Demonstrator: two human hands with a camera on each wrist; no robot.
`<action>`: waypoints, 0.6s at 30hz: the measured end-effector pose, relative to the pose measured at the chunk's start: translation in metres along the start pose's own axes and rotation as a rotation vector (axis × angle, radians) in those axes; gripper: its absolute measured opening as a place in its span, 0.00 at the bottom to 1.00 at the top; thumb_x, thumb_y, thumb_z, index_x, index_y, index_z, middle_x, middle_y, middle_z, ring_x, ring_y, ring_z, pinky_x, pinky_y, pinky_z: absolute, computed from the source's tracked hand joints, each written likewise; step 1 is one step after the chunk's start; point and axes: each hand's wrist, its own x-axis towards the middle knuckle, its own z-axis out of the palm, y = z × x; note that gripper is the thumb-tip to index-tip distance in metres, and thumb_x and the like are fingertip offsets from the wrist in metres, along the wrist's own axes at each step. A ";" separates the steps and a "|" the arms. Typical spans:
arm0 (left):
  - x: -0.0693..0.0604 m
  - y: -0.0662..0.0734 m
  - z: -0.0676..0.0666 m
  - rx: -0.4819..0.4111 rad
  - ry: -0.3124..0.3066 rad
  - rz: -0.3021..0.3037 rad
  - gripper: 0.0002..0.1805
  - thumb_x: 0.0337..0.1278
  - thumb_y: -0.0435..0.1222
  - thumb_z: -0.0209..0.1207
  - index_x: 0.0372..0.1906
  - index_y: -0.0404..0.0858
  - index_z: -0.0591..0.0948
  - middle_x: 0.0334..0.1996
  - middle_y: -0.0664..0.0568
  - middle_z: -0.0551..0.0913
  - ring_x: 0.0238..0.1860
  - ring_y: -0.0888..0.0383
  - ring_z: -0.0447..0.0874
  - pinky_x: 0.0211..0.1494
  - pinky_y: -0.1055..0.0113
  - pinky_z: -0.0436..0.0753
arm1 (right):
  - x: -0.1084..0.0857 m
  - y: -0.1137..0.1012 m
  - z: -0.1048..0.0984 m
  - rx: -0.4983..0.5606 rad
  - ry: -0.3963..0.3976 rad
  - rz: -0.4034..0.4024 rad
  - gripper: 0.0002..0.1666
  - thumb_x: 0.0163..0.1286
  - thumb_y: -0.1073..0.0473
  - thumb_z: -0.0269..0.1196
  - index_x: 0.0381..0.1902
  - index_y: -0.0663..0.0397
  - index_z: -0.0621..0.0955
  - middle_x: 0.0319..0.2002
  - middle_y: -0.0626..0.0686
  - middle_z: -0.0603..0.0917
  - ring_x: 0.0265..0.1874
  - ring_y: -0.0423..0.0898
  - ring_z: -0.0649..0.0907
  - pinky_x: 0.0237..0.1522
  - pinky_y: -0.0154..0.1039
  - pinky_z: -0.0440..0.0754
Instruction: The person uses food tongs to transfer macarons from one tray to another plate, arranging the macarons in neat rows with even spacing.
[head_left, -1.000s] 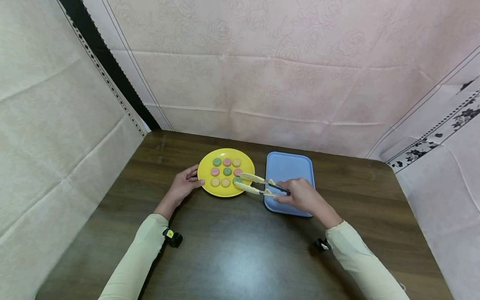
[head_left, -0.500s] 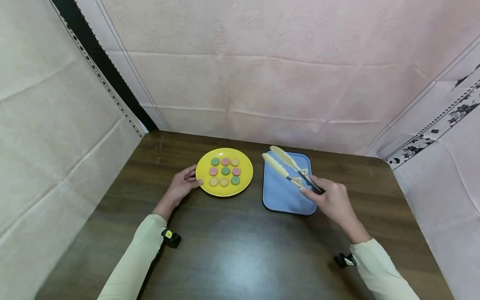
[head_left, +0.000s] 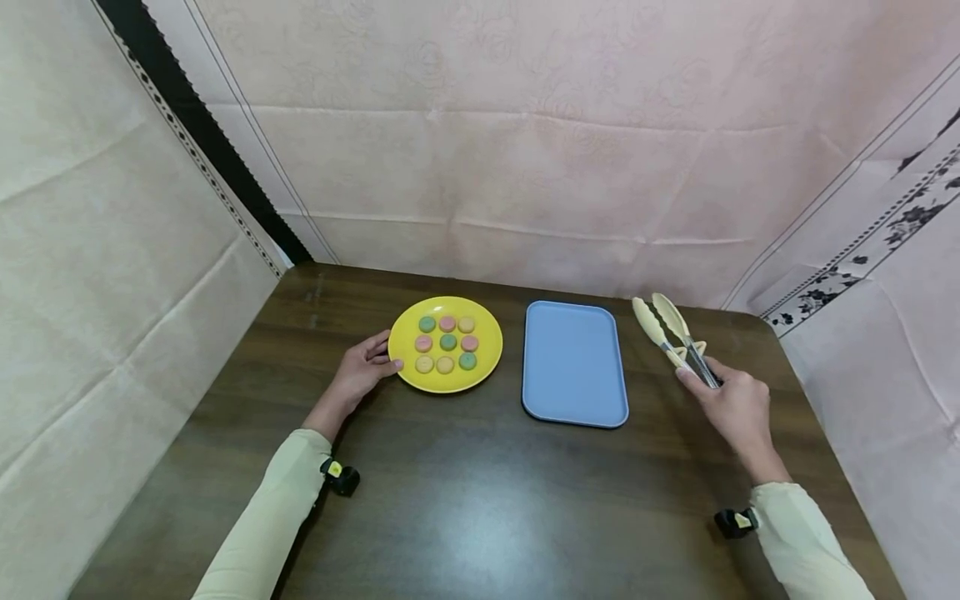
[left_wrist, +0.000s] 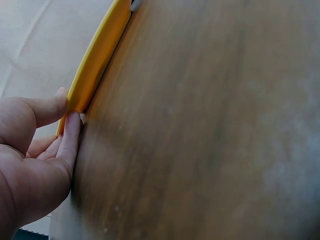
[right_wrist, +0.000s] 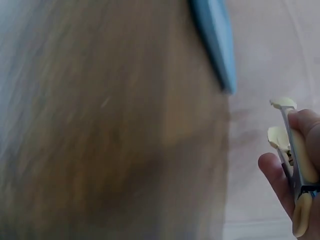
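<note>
My left hand (head_left: 358, 377) pinches the left rim of a round yellow plate (head_left: 486, 367). In the left wrist view, the thumb lies over the plate's edge (left_wrist: 92, 65) and fingers reach under it. Several small round macarons in green, pink and cream, such as a green macaron (head_left: 447, 342), sit in rows on the plate. My right hand (head_left: 738, 408) grips a pair of cream-tipped tongs (head_left: 675, 333) by the handles, to the right of a blue tray (head_left: 573, 362). The tips of the tongs stand apart with nothing between them.
The blue rectangular tray lies flat just right of the plate, with nothing on it. Everything stands on a dark wooden table (head_left: 450, 483). Pale patterned cloth (head_left: 480, 167) hangs behind the table's far edge and along both sides.
The right hand has carried the tongs rightward, from over the plate's macarons, across the blue tray, to beyond its right side. The left hand still holds the plate's rim.
</note>
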 end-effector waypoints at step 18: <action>0.000 0.002 -0.001 0.000 0.002 -0.015 0.42 0.68 0.34 0.65 0.81 0.41 0.58 0.75 0.38 0.66 0.68 0.44 0.73 0.54 0.75 0.81 | -0.005 0.038 0.012 -0.118 -0.138 0.122 0.38 0.71 0.37 0.64 0.59 0.67 0.82 0.47 0.76 0.83 0.40 0.78 0.80 0.34 0.65 0.74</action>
